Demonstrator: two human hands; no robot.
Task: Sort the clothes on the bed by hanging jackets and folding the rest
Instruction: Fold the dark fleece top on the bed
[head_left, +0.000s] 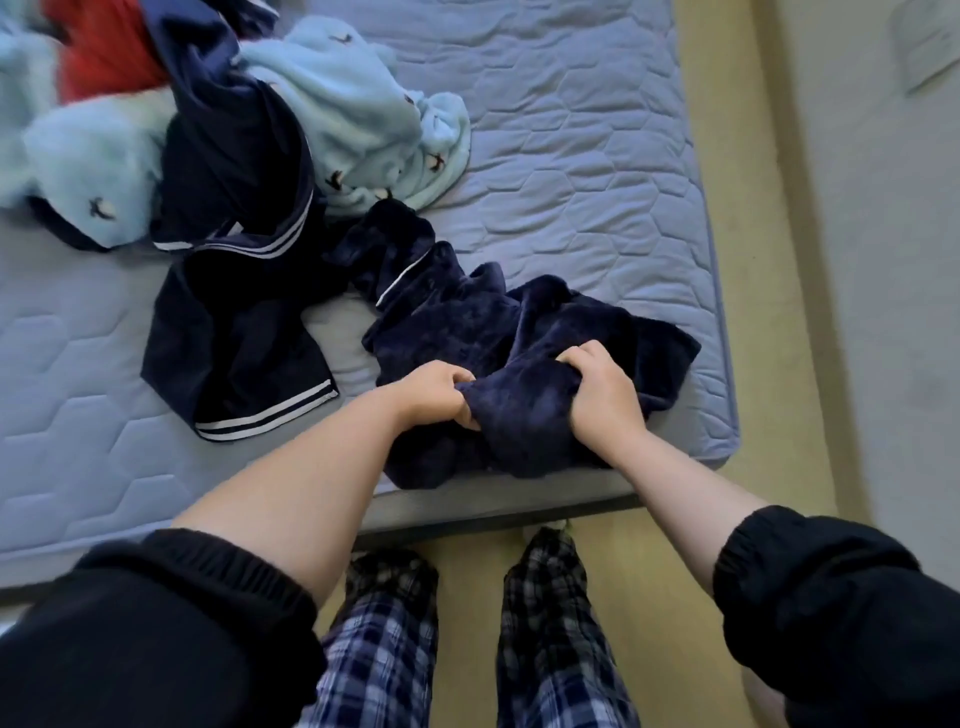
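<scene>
Head view: at the near corner of the bed (597, 156), the left hand (441, 389) and right hand (597, 389) each bunch a fold of the navy fleece garment (493, 322). Beyond lie a striped navy top (234, 332) and pale-blue fleece (337, 104).

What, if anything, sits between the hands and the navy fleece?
Nothing visible. The left hand and right hand both grip the navy fleece at the near edge of the bed; the striped garment lies to its left.
</scene>
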